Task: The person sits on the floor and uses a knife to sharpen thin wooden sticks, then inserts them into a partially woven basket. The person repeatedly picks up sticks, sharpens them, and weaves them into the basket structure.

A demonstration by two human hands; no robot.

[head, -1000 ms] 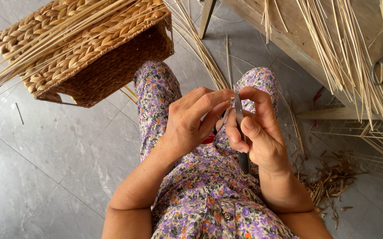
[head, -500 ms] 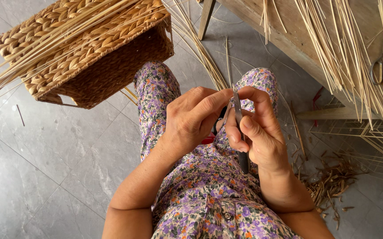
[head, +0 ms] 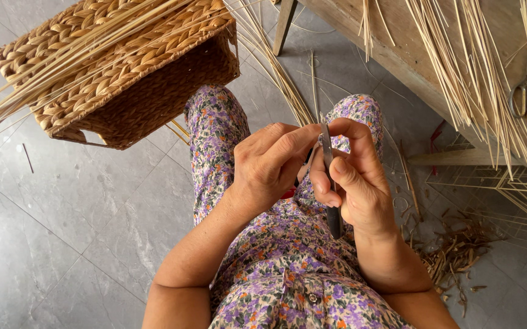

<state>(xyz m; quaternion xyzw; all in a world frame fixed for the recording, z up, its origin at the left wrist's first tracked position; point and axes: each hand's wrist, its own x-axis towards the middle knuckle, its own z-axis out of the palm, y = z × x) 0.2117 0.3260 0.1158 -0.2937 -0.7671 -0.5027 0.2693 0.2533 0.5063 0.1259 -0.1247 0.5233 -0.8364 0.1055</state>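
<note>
Knife (head: 330, 183) half-hidden by right hand (head: 355, 183)

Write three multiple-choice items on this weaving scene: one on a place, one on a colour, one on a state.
1. Where do the scissors lie?
A. on the wooden table
B. on the floor
C. in the basket

2. What colour is the floor?
A. red
B. grey
C. green

3. What does the right hand hold?
A. nothing
B. a cup
C. a knife

A: they rest on the tabletop among reeds. B: the tiles are grey. C: its fingers wrap a narrow blade with a dark handle.
</note>
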